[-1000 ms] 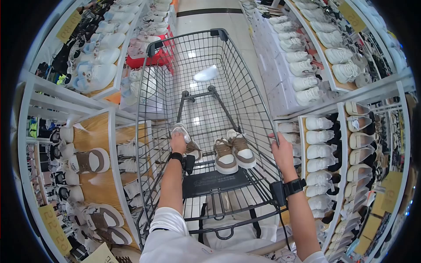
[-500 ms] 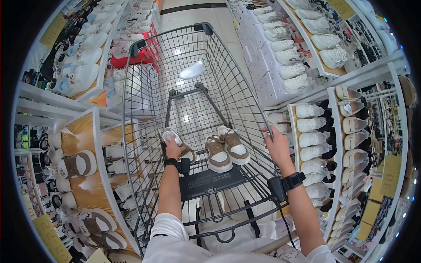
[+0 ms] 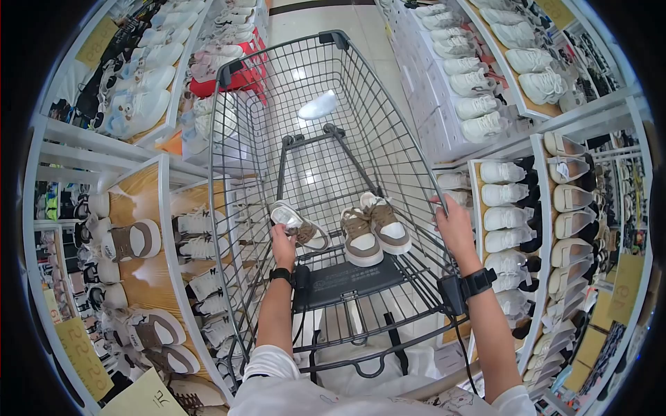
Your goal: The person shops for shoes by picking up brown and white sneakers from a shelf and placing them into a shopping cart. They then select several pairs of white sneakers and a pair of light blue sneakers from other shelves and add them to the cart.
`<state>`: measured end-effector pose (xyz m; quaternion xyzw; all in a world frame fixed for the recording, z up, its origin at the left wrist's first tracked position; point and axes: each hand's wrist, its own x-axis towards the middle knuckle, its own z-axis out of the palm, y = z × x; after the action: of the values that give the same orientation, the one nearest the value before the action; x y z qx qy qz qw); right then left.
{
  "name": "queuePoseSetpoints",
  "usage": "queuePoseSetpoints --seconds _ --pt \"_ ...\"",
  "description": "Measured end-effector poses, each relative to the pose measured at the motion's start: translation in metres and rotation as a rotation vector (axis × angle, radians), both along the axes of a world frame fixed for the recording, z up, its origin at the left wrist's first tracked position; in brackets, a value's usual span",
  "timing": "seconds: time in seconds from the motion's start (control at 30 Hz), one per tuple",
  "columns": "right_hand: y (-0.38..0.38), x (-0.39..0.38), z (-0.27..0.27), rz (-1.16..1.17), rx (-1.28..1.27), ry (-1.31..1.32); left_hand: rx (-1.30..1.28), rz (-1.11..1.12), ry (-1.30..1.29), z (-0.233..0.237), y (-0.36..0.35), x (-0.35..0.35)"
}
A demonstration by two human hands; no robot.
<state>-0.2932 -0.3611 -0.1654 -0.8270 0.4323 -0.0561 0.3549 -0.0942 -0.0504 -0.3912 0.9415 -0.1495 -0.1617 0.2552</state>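
A dark wire shopping cart (image 3: 340, 281) stands in front of me. My left hand (image 3: 283, 244) is inside its left part, fingers closed on a brown and white shoe (image 3: 312, 236) that lies tilted on its side. To the right of it, a pair of brown and white sneakers (image 3: 362, 239) rests side by side, toes toward me. My right hand (image 3: 454, 225) is at the right rim of the cart, its fingers curled round the wire edge. A white oval object (image 3: 318, 106) shows through the far part of the basket.
Shelves of white shoes (image 3: 505, 194) line the right side, with white boxes (image 3: 430, 104) farther ahead. On the left are a wooden shelf (image 3: 149, 284) with shoes and a red basket (image 3: 243, 76). Yellow price signs (image 3: 83, 357) hang at the edges.
The cart and shelves have shifted slightly right in view. My left hand has moved off the shoe's top to its near side, and the shoe has turned, showing more of its laces.
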Motion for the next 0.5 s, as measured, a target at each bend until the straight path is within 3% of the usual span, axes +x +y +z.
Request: queuePoseSetpoints --seconds 0.1,0.17,0.5 --pt "0.0 0.001 0.004 -0.002 0.017 0.038 -0.046 0.015 -0.027 0.0 0.005 0.002" --pt "-0.001 0.002 0.004 -0.01 0.03 0.059 -0.025 -0.103 -0.152 0.01 0.002 0.005" --pt "-0.001 0.007 0.004 0.008 0.018 0.018 -0.021 -0.289 -0.281 0.025 -0.007 0.008"
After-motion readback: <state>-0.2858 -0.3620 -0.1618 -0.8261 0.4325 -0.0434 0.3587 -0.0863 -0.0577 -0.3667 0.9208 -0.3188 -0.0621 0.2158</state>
